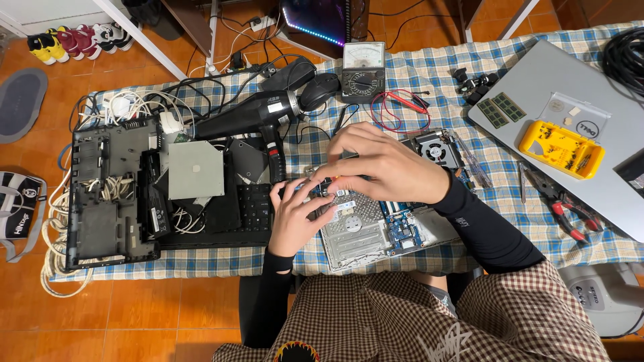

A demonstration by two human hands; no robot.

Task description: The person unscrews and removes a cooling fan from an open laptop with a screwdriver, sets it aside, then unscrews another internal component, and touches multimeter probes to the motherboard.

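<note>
Head view: opened silver laptop chassis (376, 234)

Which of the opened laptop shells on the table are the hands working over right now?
The silver one at the table's near edge, with its blue circuit board exposed; both hands rest on it. The black shell lies untouched to the left.

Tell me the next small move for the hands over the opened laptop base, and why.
Probably keep the left hand steadying the silver opened laptop base while the right hand works the small orange-tipped tool at the blue circuit board. Both hands meet at one spot on the board's upper edge, so the work there looks unfinished.
</note>
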